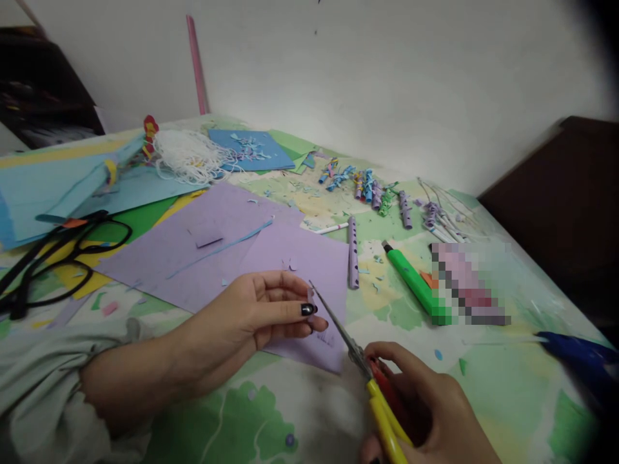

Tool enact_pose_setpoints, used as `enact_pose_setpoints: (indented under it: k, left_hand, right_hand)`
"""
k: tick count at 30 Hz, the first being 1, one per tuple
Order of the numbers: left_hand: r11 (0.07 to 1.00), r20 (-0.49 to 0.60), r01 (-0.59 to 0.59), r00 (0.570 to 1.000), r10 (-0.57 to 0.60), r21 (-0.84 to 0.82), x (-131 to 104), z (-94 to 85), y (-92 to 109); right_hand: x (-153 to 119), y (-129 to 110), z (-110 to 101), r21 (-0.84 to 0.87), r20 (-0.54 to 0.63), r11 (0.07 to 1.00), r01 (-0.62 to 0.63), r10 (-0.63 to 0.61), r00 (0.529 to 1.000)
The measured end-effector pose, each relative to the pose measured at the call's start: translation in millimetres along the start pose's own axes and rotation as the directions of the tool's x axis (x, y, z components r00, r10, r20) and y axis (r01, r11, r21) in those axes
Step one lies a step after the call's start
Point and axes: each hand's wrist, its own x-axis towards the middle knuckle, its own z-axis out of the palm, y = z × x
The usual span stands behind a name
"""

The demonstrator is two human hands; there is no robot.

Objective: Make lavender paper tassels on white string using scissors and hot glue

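My left hand is closed in a pinch on a small purple paper piece, mostly covered by the fingers. My right hand grips the scissors, which have yellow and red handles. Their blades point up and left, with the tips right beside the paper piece and the left fingertips. Below my left hand lie large purple paper sheets holding small scraps. A purple paper tube with dark spots lies just right of the sheets.
Black-framed glasses lie left, near blue paper and white string. Blue card with scraps and several curled paper rolls are at the back. A green cutter and blue glue gun lie right.
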Motion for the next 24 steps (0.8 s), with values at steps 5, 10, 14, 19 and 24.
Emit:
enact_pose_setpoints:
  k: [5,10,14,19,24]
  left_hand:
    - [1.000,0.029,-0.011,1.000,0.010,0.005,0.2,-1.5,-2.6]
    - [0.998,-0.022,-0.056,0.998,0.056,-0.015,-0.6,-2.7,-2.2]
    - [0.995,-0.046,-0.102,0.994,0.102,-0.010,0.1,-2.8,-1.3]
    - [0.992,-0.048,-0.129,0.990,0.129,0.014,1.3,-1.4,-0.4]
    - [0.992,-0.072,-0.122,0.990,0.124,0.030,0.4,-0.3,-0.1]
  right_hand:
    - [0.6,11.3,3.5,-0.051,-0.029,0.994,0.092,-0.094,0.995]
    - [-1.6,13.6,4.3,-0.096,-0.070,0.981,0.170,-0.177,0.982]
    - [-2.7,15.0,6.2,-0.136,-0.068,0.968,0.211,-0.221,0.973]
    - [-3.0,16.9,10.1,-0.211,-0.105,0.951,0.224,-0.250,0.963]
    - [-3.5,15.8,10.1,-0.304,-0.168,0.927,0.220,-0.279,0.946]
